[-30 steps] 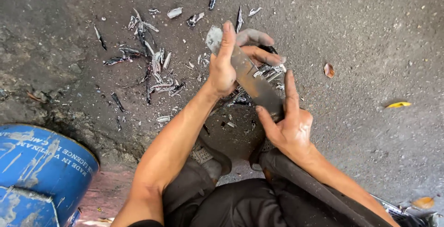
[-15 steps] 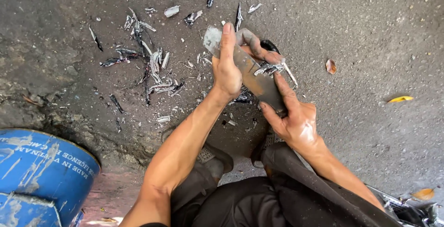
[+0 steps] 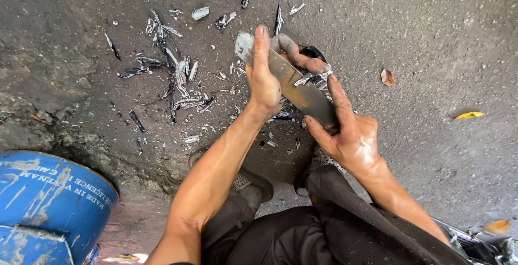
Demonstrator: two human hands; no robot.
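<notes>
Down at the bottom left sits the blue metal drum. Moving out, the right hand grips the near end of a long flat metal blade, fingers curled tight. The left hand clamps the far end, thumb straight along it. Beyond, grey metal shavings litter the concrete ground, a yellow leaf off right.

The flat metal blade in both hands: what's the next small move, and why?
Probably one more short scraping stroke along the flat metal blade. The left hand grips its upper end, fingers wrapped over the top; the right hand clamps the lower end. Grey shavings lie scattered on the ground under it, and some cling near the blade's middle.
</notes>
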